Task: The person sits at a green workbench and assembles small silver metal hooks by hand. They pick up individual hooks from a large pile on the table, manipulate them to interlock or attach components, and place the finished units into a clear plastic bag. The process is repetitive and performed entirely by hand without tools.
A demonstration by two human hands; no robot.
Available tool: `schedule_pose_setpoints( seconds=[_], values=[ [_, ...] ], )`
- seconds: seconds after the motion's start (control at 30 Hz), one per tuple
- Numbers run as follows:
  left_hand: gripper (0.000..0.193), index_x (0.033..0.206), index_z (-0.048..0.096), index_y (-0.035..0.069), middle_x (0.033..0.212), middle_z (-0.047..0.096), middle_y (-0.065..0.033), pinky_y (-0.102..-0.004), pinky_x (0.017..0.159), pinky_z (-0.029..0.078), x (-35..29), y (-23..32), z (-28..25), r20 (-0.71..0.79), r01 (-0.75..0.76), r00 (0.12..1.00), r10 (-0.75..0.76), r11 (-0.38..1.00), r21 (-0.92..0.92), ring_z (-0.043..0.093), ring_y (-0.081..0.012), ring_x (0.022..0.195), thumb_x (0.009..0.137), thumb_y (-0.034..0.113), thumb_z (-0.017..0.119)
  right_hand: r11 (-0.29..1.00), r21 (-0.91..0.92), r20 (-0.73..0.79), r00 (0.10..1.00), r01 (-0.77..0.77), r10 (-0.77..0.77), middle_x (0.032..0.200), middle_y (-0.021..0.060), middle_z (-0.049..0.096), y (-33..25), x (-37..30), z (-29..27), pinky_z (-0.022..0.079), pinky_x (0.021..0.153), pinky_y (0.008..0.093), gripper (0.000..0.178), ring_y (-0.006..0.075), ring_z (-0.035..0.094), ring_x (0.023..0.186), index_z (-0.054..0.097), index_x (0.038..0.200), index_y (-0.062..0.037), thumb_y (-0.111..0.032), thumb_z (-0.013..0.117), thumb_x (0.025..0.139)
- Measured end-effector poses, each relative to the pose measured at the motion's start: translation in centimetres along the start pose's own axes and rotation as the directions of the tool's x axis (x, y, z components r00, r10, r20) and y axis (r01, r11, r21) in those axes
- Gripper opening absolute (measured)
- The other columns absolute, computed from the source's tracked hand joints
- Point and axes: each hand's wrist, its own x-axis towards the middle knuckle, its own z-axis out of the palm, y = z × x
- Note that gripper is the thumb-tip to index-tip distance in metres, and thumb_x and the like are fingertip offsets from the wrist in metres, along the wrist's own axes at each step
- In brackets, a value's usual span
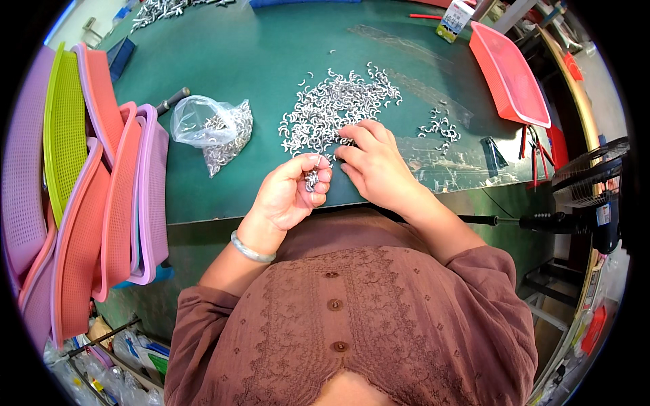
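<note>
A heap of small curved metal pieces (332, 108), silvery and crescent-shaped, is spread over the green tabletop. Cupped at the near edge of the table, my left hand (291, 193) is closed around several of these pieces (311, 180), which show between thumb and fingers. My right hand (376, 166) reaches palm down into the near right side of the heap, its fingers bent and drawn together. Whatever lies under those fingertips is hidden. Left of the heap, an open clear plastic bag (211, 128) is partly filled with similar metal pieces.
A smaller scatter of pieces (440, 128) lies to the right. Beyond it are a pink basket (508, 74), a carton (455, 20), red-handled pliers (535, 152) and a fan (589, 176). Stacked plastic baskets (88, 183) crowd the left edge. More metal parts (169, 12) lie far left.
</note>
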Motion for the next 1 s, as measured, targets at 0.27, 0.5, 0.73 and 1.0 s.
schedule_pose_setpoints(
  seconds=[0.27,0.5,0.73,1.0],
  values=[
    [0.016,0.085,0.056,0.005,0.077,0.054,-0.0051,-0.0207,0.050,0.041,-0.1,-0.1,0.2,-0.017,-0.027,0.999,0.027,1.000,-0.002,0.048,-0.0114,0.063,0.090,0.019,0.052,0.999,0.047,0.069,0.998,-0.006,0.003,0.111,0.0092,0.056,0.5,-0.4,-0.7,0.038,0.091,0.0428,0.013,0.0311,0.046,0.109,0.063,0.084,-0.0052,-0.005,0.066,0.071],
    [0.016,0.085,0.056,0.002,0.081,0.055,-0.0106,-0.0252,0.054,0.043,-0.1,0.0,-0.7,0.089,-0.077,0.993,0.077,0.997,0.006,0.051,-0.0167,0.067,0.084,0.017,0.051,0.999,0.036,0.105,0.994,-0.020,0.016,0.113,0.0078,0.055,0.7,-0.5,-0.9,0.037,0.093,0.0429,0.016,0.0321,0.045,0.112,0.064,0.087,-0.0070,-0.005,0.067,0.072],
    [0.015,0.088,0.056,0.001,0.083,0.059,-0.0107,-0.0283,0.058,0.046,-0.3,0.1,-0.6,0.070,-0.096,0.993,0.096,0.995,0.003,0.053,-0.0178,0.067,0.084,0.014,0.050,0.999,0.020,0.053,0.997,0.050,-0.051,0.111,0.0105,0.057,0.5,-0.3,-0.6,0.038,0.090,0.0431,0.009,0.0311,0.047,0.108,0.064,0.079,-0.0054,-0.007,0.065,0.070],
    [0.014,0.088,0.056,0.004,0.082,0.057,-0.0068,-0.0232,0.053,0.042,-0.4,-0.3,0.4,-0.080,-0.102,0.990,0.116,0.982,0.159,0.050,-0.0136,0.067,0.090,0.018,0.053,0.999,0.034,0.141,0.989,0.040,-0.045,0.115,0.0113,0.055,0.6,0.0,-0.8,0.038,0.093,0.0435,0.009,0.0320,0.046,0.111,0.060,0.079,-0.0029,-0.006,0.065,0.072]
  ],
)
